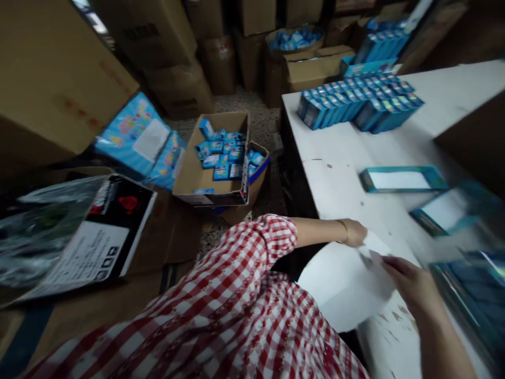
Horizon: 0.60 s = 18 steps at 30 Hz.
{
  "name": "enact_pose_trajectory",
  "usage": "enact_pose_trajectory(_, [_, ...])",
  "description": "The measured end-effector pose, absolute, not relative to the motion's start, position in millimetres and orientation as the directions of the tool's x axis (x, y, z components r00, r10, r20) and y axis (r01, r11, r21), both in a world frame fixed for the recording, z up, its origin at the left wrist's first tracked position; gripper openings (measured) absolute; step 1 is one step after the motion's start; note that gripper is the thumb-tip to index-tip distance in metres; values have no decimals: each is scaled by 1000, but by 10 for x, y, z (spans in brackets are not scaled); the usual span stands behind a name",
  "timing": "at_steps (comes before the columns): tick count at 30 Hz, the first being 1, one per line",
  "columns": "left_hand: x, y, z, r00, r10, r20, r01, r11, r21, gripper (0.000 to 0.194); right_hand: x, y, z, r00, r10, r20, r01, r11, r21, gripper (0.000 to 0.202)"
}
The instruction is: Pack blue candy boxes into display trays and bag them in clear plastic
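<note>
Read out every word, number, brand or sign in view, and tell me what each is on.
Nothing can be read for certain.
Black-and-white carton: red lettering, lines of print, square symbols; too blurred.
Small blue boxes: print too small.
Blue box rows: too small and blurred.
Brown carton: dark marks, too blurred.
White sheet: no print visible.
</note>
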<state>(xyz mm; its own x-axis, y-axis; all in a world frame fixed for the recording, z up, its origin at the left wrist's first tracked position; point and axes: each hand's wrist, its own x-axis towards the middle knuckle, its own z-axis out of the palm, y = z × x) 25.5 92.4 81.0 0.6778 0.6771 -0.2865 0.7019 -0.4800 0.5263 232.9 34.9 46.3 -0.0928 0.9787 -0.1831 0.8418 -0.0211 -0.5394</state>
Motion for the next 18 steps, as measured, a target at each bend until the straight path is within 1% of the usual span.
enact_pose_trajectory(1, [242,926,814,659,695,-286,716,-465,521,24,2262,346,501,-39,972,-233,804,-108,-585,36])
enact_pose_trajectory(2, [227,930,815,641,712,-286,730,-452,513,25,2196,347,537,-6,966,-260,768,-162,-619,35])
enact_pose_trajectory(3, [212,939,813,629,716,-302,744,-443,500,26,2135,353,568,35,960,-279,742,-212,-636,34])
enact_pose_trajectory(5, [187,968,792,611,719,-331,758,-412,505,29,2047,381,602,114,943,-313,721,-295,-627,30])
enact_pose_trajectory(8, [188,997,745,550,758,-351,784,-324,529,29,2003,434,605,110,925,-363,725,-325,-607,21])
enact_pose_trajectory(11, [222,957,734,512,787,-344,795,-283,536,25,1994,454,608,101,908,-406,753,-336,-565,18])
enact_pose_trajectory(15, [253,906,762,502,786,-361,801,-265,537,22,1961,455,640,113,934,-339,781,-294,-551,13])
enact_pose_trajectory(17, [247,915,768,463,800,-381,808,-205,552,27,1942,456,670,128,913,-388,776,-335,-534,15])
enact_pose_trajectory(18, [238,926,766,433,811,-393,811,-160,563,37,1934,456,687,141,890,-432,765,-376,-524,18])
